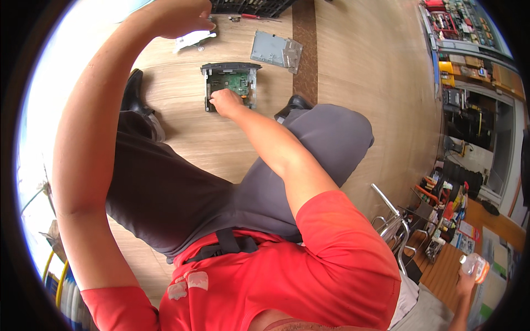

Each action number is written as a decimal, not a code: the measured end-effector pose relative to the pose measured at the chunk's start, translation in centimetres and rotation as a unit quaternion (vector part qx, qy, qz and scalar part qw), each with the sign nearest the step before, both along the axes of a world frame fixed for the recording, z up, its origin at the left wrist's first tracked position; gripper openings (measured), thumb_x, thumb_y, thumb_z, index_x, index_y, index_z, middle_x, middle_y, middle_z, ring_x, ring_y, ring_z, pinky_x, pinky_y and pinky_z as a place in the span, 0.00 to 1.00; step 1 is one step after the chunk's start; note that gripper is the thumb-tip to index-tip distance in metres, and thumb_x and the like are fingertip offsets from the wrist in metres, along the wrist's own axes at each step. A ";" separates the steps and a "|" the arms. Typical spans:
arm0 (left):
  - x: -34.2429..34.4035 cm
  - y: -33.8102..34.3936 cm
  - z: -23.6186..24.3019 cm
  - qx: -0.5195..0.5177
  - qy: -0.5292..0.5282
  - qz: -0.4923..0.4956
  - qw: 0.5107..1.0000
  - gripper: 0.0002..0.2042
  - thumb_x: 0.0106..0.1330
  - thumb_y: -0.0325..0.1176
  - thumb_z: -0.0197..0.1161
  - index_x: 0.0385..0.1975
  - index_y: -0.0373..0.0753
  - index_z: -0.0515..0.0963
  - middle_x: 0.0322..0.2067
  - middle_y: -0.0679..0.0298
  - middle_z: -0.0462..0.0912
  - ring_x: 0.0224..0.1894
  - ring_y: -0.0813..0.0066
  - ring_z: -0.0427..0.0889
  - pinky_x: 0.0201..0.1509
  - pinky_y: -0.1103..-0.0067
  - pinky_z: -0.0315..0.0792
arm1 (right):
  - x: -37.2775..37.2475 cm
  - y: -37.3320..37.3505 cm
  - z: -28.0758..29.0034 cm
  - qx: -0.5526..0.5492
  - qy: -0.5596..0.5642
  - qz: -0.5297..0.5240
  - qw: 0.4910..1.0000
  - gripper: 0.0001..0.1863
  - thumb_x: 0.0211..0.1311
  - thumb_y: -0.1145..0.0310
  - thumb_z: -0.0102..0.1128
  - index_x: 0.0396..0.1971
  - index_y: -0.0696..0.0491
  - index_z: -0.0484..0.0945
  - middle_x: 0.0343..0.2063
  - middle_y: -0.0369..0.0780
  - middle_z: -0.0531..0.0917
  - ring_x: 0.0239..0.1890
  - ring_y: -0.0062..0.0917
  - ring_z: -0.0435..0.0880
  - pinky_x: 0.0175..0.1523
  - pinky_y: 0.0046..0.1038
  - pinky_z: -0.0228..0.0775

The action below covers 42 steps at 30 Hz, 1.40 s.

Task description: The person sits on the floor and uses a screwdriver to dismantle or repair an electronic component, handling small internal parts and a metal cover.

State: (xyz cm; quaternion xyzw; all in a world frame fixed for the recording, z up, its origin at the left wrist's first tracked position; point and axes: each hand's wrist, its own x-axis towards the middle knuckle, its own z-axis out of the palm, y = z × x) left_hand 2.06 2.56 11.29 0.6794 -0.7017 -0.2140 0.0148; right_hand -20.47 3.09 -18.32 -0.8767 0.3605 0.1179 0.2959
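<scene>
Sits over a smooth, wood-grained floor (375,71), crossed by one dark, mottled strip (305,38). Wears grey cloth trousers (182,171) and a red shirt (287,270) with pale printed shapes, too indistinct to read. Has one black, slatted crate (254,6) at the top edge. Has one open unit (232,67) on the floor between two black shoes (132,94): boxy, metal-walled, black-fronted, with one green board (237,83) inside. Shows beyond it, rightward, one flat grey panel (268,48), overlapped by one translucent sheet (292,56). Holds the left hand (185,17) raised, fingers partly curled; cannot tell whether gripping anything. Rests the right hand (226,103) at the unit's left wall, fingers bent; cannot tell whether gripping. Includes, lower right, one orange-labelled bottle (475,267) in another person's hand (465,285); then one irregular white piece (194,39) and one red-handled screwdriver (251,16).
</scene>
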 end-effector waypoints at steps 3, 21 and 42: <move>-0.9 0.0 1.2 0.008 -0.002 -0.003 1.000 0.16 0.63 0.46 0.59 0.40 0.41 0.81 0.37 0.51 0.83 0.42 0.52 0.81 0.47 0.64 0.73 | -0.5 -0.3 0.0 -0.018 0.008 -0.006 1.000 0.06 0.57 0.66 0.60 0.34 0.50 0.80 0.35 0.48 0.82 0.41 0.44 0.81 0.45 0.42 0.74; 1.1 -1.2 -4.1 -0.062 -0.027 -0.041 0.997 0.14 0.68 0.37 0.57 0.48 0.36 0.76 0.43 0.56 0.82 0.42 0.62 0.81 0.48 0.72 0.72 | -0.9 -0.8 -0.2 -0.043 -0.005 -0.006 0.999 0.07 0.59 0.68 0.55 0.33 0.54 0.80 0.39 0.48 0.81 0.44 0.43 0.82 0.48 0.41 0.76; 1.5 -1.3 -4.6 -0.045 -0.033 -0.036 0.998 0.14 0.70 0.39 0.57 0.49 0.39 0.75 0.44 0.58 0.81 0.42 0.65 0.80 0.47 0.72 0.73 | -1.4 -1.5 2.0 0.007 -0.014 -0.099 0.995 0.12 0.54 0.65 0.52 0.32 0.54 0.83 0.37 0.50 0.83 0.43 0.44 0.83 0.51 0.39 0.75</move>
